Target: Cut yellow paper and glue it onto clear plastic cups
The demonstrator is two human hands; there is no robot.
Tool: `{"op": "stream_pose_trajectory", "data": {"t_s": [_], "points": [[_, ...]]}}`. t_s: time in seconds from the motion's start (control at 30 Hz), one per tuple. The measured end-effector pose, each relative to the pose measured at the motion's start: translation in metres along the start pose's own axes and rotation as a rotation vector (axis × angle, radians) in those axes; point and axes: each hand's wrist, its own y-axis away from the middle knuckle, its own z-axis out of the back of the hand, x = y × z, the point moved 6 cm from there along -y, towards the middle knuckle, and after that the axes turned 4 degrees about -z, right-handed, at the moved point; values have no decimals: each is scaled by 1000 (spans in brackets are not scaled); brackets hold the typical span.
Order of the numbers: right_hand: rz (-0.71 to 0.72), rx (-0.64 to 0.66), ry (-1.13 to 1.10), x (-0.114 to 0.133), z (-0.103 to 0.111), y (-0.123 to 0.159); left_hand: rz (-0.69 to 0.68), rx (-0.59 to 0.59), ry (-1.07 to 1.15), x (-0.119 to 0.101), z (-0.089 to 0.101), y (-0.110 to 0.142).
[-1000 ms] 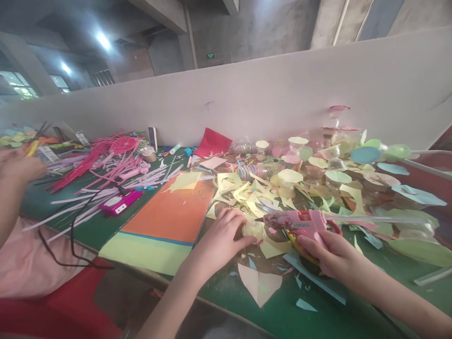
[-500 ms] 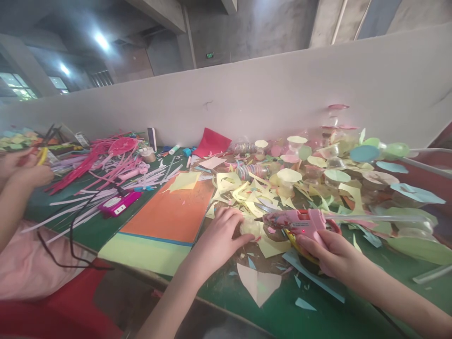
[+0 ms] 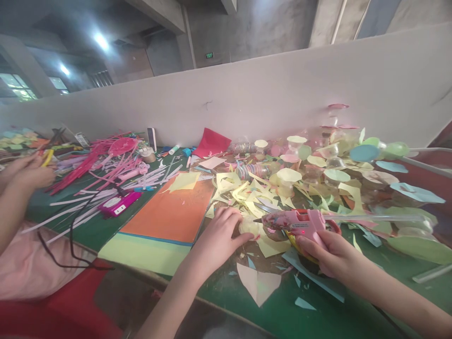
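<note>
My left hand point(image 3: 219, 242) presses its fingers on a small clear plastic cup point(image 3: 249, 226) lying among paper scraps on the green table point(image 3: 226, 294). My right hand point(image 3: 330, 252) grips a pink hot glue gun point(image 3: 296, 222), whose nozzle points left and stops close to the cup. A long clear glue stick point(image 3: 374, 218) runs out of the gun's back to the right. Another person's hands point(image 3: 33, 176) work at the far left, near yellow-handled scissors point(image 3: 47, 157).
An orange card point(image 3: 169, 212) lies on a yellow-green sheet point(image 3: 144, 254) left of my hands. Pale paper scraps point(image 3: 240, 190) and clear cups with coloured paper discs point(image 3: 335, 160) pile up behind. Pink strips point(image 3: 106, 165) and a black cord point(image 3: 72, 235) lie left, before a low wall point(image 3: 226, 101).
The glue gun has shifted slightly left, its nozzle nearer the clear cup. The other person's hands and the scissors have moved a little. My left hand stays on the cup.
</note>
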Motion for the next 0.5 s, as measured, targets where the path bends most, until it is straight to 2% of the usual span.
{"op": "stream_pose_trajectory", "data": {"t_s": [0.1,0.3,0.5], "points": [[8,-9,9,2,0,2,-4,1,-4,0,0,0],[40,-77,-3,25,3,17,-11,0,4,0,0,-1],[-1,-22,17,23,0,17,-19,-9,14,-2,1,-1]]}}
